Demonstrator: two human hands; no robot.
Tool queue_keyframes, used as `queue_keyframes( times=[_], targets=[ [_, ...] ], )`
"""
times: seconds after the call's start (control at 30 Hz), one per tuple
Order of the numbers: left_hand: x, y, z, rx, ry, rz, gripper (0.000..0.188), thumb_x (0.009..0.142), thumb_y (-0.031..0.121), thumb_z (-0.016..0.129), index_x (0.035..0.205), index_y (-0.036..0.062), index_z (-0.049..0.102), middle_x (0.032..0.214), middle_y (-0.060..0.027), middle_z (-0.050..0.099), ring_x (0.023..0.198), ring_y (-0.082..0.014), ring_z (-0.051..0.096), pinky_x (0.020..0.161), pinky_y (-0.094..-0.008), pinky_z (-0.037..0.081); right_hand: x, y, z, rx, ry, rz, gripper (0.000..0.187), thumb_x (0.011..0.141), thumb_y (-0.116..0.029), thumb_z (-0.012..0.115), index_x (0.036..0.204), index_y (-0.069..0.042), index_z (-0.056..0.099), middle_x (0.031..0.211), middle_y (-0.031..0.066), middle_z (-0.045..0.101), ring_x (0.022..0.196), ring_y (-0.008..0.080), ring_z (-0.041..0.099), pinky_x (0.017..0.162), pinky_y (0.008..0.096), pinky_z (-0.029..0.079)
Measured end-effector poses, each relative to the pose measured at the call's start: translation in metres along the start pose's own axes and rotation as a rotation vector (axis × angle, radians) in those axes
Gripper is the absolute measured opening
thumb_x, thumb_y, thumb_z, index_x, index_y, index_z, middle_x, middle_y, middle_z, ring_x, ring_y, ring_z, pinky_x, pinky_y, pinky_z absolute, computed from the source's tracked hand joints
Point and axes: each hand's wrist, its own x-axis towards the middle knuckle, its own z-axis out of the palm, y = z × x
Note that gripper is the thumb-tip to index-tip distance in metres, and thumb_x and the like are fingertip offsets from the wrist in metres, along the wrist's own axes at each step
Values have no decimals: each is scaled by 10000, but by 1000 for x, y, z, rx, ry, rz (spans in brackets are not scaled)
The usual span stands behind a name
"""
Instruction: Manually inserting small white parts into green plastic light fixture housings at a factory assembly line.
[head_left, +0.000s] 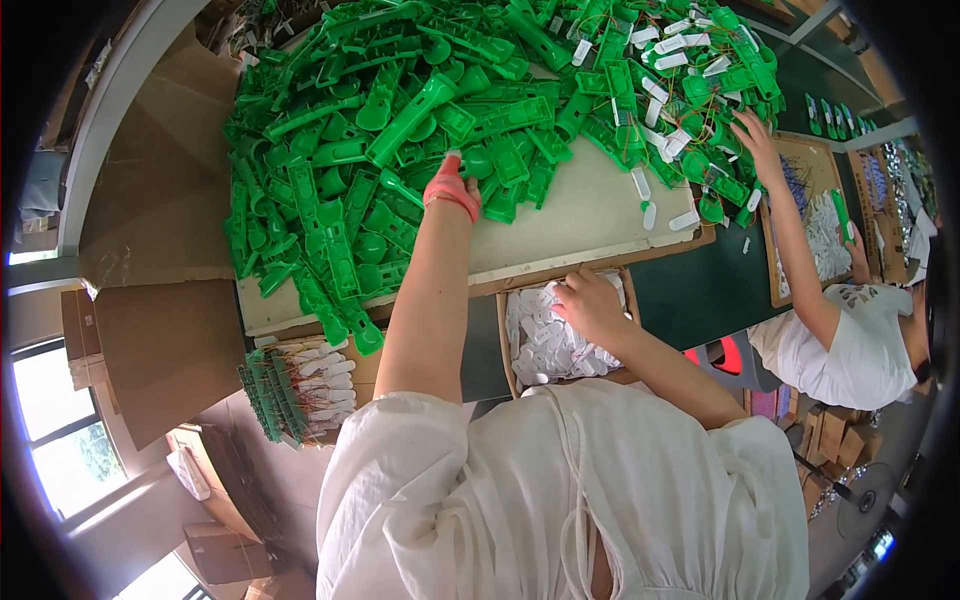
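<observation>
In the head view, the left hand [455, 190], wrapped in pinkish red at the wrist, reaches to the near edge of a heap of green parts [410, 115]; its fingers meet the heap, but I cannot tell whether they grip a part. The heap lies on a pale board [610, 205] on the dark table [665, 290], probably so that parts can be drawn off its near side. The right hand [592, 305] is bent, fingers down, over white pieces [545, 345]; whether it pinches one is hidden. Their box [504, 345] sits between board and body, likely for a short reach, its walls keeping the loose pieces together. Beyond, to the right, wired white pieces [680, 45] mix with the green, and a co-worker's hand [757, 145] reaches there. No brand or label can be read on the parts or pieces.
</observation>
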Motion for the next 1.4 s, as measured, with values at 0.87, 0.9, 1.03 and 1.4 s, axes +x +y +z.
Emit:
queue_keyframes(
  times=[0.87, 0.9, 1.03, 1.4],
  targets=[
    [-59, -109, -165, 1095, -1016, 1081, 625, 724, 41, 584, 1287, 44, 311, 950, -63, 540, 873, -125, 538, 669, -265, 471, 9, -39, -83, 822, 21, -43, 267, 706, -262, 699, 855, -48, 646, 757, 90, 649, 651, 185, 620, 620, 303, 477],
    [-62, -108, -168, 767, -1132, 601, 616, 722, 58, 617, 1267, 51, 330, 964, -52, 539, 874, -129, 538, 668, -265, 473, 7, -40, -85, 852, 31, -67, 260, 715, -252, 693, 860, -43, 642, 746, 88, 646, 647, 178, 616, 617, 299, 475],
    [-107, -100, -173, 462, -1144, 373, 572, 739, 171, 705, 1209, 69, 394, 1000, -33, 548, 897, -133, 539, 695, -272, 487, 1, -47, -96, 765, -164, -117, 275, 833, -235, 556, 1026, -42, 523, 793, 113, 617, 728, 206, 608, 649, 317, 457],
    [-185, -97, -167, 345, -1033, 398, 532, 792, 143, 640, 1258, 73, 395, 1049, -44, 549, 902, -136, 555, 708, -291, 505, -3, -56, -94, 1518, -3, 194, 133, 832, -144, 618, 837, -13, 597, 720, 29, 610, 616, 76, 540, 546, 206, 432]
  ],
)
